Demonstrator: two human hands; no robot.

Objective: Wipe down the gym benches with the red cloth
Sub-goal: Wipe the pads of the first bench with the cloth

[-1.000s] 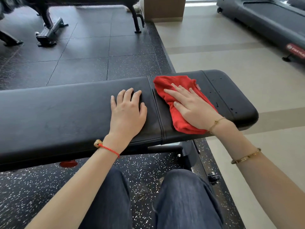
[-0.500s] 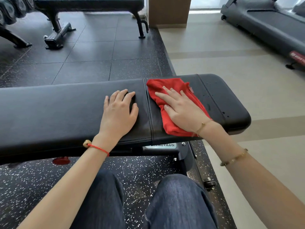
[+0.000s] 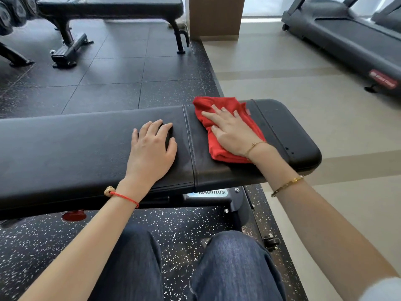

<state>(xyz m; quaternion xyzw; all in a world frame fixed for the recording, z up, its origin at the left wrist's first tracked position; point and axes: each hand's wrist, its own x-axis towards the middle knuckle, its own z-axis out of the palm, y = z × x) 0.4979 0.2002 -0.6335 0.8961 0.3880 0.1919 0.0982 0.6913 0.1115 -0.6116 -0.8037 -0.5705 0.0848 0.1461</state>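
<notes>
The crumpled red cloth [image 3: 219, 135] lies on the short end pad of the black padded gym bench [image 3: 65, 148], just to the right of the stitched seam that divides the two pads. Our right hand [image 3: 232, 133] presses flat on top of it, fingers spread; the grip is wide, it pins the cloth against the surface and does not close around it. Our left hand [image 3: 152, 153] rests with an open palm on the long pad, just left of the seam, holding nothing, and seems to steady us.

We judge that the wiping of this first bench is in hand, on its end pad. The rounded end beyond the cloth, with its small holes, seems not covered yet, and the long pad to the left is wide. The next move calls for sliding the cloth with even pressure over the seam, so our left hand must give place.

A second black flat bench [image 3: 108, 7] stands well apart on the dark rubber floor [image 3: 112, 68], probably waiting its turn. A grey treadmill [image 3: 347, 40] stands far right.
</notes>
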